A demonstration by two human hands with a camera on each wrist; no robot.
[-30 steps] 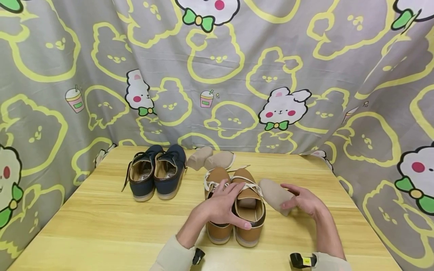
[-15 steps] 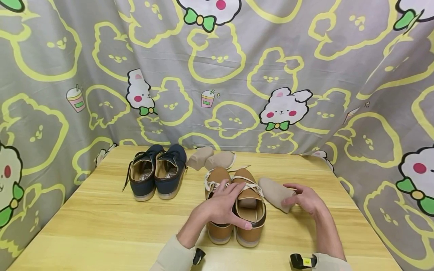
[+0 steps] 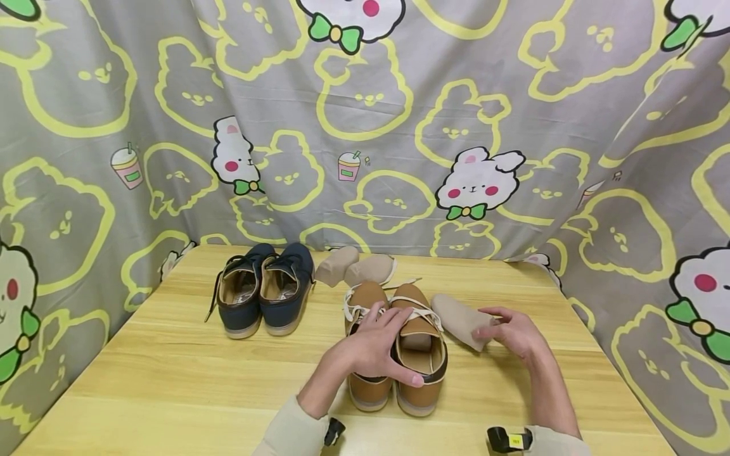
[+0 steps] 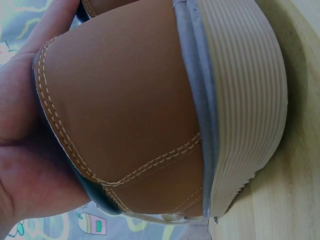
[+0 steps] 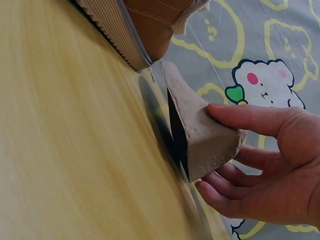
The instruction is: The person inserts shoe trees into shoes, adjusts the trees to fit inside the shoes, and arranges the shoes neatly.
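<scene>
Two brown lace-up shoes [image 3: 421, 396] stand side by side, heels towards me, white laces loosely tied. My left hand [image 3: 373, 348] rests across their openings, fingers extended forward and thumb over the right shoe's heel collar; the left wrist view shows the palm against the collar of a brown shoe [image 4: 125, 100]. A beige moulded-pulp shoe insert [image 3: 456, 320] is just right of the shoes. My right hand [image 3: 513, 332] pinches its wider near end between thumb and fingers. In the right wrist view the insert [image 5: 205, 135] is tilted, dark hollow side towards the table. Another insert [image 3: 416, 342] is inside the right shoe.
Two navy lace-up shoes [image 3: 282, 291] stand at the left. Two more beige inserts, one [image 3: 338, 266] beside the other [image 3: 371, 270], lie behind the brown shoes. A patterned grey curtain [image 3: 365, 126] encloses the back and sides of the wooden table [image 3: 188, 386].
The insert in my right hand has shifted slightly left and away from me, its near end lifting. My left hand and the shoes have stayed put.
</scene>
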